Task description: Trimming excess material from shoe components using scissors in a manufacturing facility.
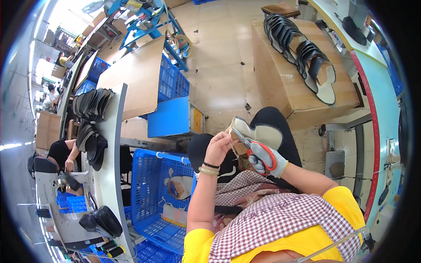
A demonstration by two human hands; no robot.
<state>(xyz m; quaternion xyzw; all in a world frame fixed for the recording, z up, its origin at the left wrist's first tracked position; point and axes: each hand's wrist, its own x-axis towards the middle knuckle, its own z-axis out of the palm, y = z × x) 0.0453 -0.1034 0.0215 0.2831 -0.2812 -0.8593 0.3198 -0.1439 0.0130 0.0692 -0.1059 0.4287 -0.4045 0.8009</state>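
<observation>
Bright daylight upper left, glare; fisheye bending, dark rim.

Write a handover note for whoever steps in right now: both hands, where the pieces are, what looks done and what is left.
Left hand: bare, pinching the edge of the beige shoe insole over the lap.
Right hand: gloved, grip closed on the red-handled scissors, blades at the insole's left edge.
Blue crate at the left knee holds a few similar pieces.
Dark shoe uppers lie in rows on the cardboard box ahead.
Done: cannot tell how much of the edge is trimmed.
Left: apparently finishing this edge.
</observation>
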